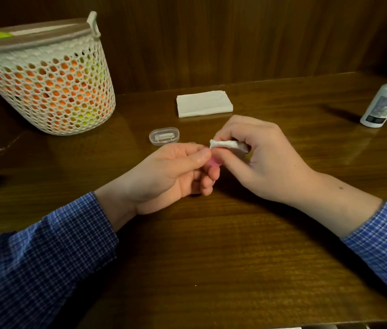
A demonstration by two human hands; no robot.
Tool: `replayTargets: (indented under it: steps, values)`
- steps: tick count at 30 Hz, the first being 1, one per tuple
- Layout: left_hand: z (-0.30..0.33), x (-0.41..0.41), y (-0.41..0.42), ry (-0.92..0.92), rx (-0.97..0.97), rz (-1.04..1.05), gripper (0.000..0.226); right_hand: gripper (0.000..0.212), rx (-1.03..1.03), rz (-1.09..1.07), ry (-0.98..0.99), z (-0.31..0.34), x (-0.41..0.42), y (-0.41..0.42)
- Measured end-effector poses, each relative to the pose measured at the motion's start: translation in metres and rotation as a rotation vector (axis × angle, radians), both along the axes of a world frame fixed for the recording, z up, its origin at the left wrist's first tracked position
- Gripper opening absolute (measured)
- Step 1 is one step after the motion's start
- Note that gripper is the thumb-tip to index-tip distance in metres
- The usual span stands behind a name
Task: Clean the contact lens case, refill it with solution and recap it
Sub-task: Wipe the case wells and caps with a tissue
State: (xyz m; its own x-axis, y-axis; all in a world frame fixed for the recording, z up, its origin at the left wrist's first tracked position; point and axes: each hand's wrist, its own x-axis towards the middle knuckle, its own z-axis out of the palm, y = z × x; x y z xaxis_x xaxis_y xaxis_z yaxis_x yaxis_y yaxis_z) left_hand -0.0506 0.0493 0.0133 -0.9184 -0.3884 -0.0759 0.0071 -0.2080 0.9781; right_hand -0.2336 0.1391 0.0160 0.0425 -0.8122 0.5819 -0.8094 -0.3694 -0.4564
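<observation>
Wiping the lens case over the middle of the table.
The left hand (176, 173) pinches the pink lens case (212, 161); the right hand (262, 160) grips a twisted tissue (223, 144) touching it. Solution bottle (386, 98) stands at the right edge.

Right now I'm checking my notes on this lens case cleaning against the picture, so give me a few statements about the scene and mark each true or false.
1. The right hand holds a twisted piece of white tissue. True.
2. The left hand lies flat and empty on the table. False: its fingers are curled round a small pink item.
3. The white bottle stands at the far right of the table, untouched. True.
4. The folded stack of tissues lies inside the basket. False: it lies on the table, to the right of the basket.
5. A small clear plastic case lies on the table beyond the hands. True.
</observation>
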Motion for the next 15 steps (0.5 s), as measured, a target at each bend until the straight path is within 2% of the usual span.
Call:
replayTargets:
  steps: [4, 8, 10, 15]
  values:
    - [-0.0003, -0.0061, 0.0008, -0.003, -0.008, 0.061, 0.034, 0.011, 0.06, -0.058, 0.002, -0.0006, -0.0021, -0.0025]
    - [-0.003, -0.0068, 0.0024, 0.027, -0.149, 0.243, 0.042, 0.013, 0.117, -0.119, -0.103, -0.0042, -0.0005, -0.0071]
    - [-0.0048, -0.006, 0.0037, 0.024, -0.231, 0.292, 0.038, 0.014, 0.124, -0.123, -0.154, -0.0055, 0.0014, -0.008]
    - [-0.0038, -0.0035, 0.0019, 0.029, -0.211, 0.244, 0.033, 0.016, 0.07, -0.196, -0.152, -0.0077, 0.0031, -0.0074]
